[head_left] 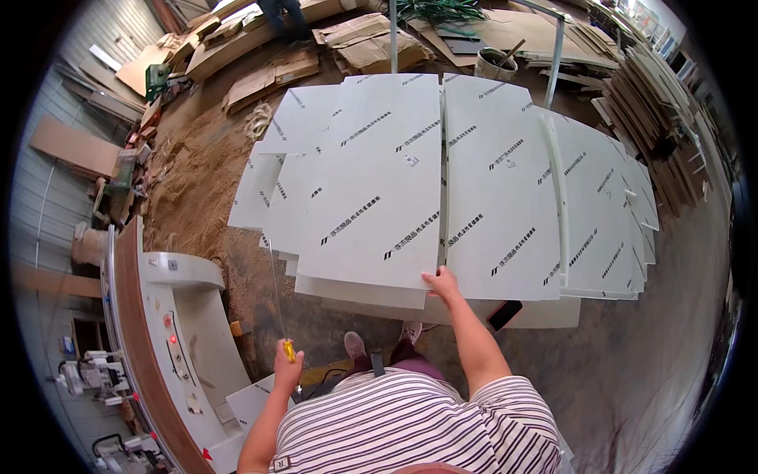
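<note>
Stacks of large white panels with a printed protective film lie in front of me. My right hand (440,283) grips the near edge of the top white panel (371,182) of the middle stack. Beside it lies another white panel (497,182) on the right stack. My left hand (287,365) is closed around a thin rod-like tool with a yellow handle (290,350); its slim shaft rises toward the left side of the panels. A dark phone-like object (504,314) rests on the lowest board near my right arm.
A white and brown machine (170,332) with red buttons curves along my left. Sawdust (189,182) covers the floor at left. Cardboard sheets (371,43), a bucket (495,63) and stacked wood strips (655,103) lie behind and right. Another person's legs (284,16) stand far back.
</note>
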### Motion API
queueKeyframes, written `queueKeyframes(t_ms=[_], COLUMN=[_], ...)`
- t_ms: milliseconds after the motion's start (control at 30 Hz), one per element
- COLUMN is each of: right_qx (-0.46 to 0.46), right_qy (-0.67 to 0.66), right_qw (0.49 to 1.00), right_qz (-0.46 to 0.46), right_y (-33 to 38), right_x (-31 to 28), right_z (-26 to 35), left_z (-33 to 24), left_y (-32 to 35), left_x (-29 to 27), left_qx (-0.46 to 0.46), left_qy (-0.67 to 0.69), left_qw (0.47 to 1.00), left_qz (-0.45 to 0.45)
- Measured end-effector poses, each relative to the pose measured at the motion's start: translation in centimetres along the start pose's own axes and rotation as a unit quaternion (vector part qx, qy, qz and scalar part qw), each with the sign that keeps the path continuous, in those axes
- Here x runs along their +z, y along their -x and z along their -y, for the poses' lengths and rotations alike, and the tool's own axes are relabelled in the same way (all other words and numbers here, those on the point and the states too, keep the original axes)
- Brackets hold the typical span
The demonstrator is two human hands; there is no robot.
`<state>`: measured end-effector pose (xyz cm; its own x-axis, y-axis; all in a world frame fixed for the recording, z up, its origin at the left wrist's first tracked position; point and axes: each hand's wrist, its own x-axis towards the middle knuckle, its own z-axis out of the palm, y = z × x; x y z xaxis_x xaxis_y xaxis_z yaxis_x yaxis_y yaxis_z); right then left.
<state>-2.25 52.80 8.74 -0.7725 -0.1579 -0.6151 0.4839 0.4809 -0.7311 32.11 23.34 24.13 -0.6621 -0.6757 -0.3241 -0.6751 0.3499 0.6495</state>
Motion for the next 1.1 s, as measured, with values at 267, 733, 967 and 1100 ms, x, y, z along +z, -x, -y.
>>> queueKeyframes(t_ms=[267, 733, 967, 1100], right_qx=[-0.011, -0.375, -0.275, 0.037], right_qy=[0.019, 0.133, 0.218, 0.052], right_qw=[0.999, 0.917, 0.932, 0.987], right_qz=[-0.034, -0.018, 0.096, 0.149], right_y=[10.7, 32.3, 15.5, 7.7], right_x=[-7.0, 3.2, 18.7, 23.3], right_z=[-3.3, 19.1, 6.0, -3.5], left_z=[-4.4, -15.7, -9.8, -7.7], left_y=[-2.3, 1.8, 1.6, 2.6], left_x=[2.2, -5.3, -6.8, -7.8], left_qx=[0.155, 0.339, 0.354, 0.236], left_qy=[0.028, 0.278, 0.262, 0.334], left_qw=[0.987, 0.865, 0.898, 0.912], left_qz=[0.035, 0.245, -0.026, -0.027])
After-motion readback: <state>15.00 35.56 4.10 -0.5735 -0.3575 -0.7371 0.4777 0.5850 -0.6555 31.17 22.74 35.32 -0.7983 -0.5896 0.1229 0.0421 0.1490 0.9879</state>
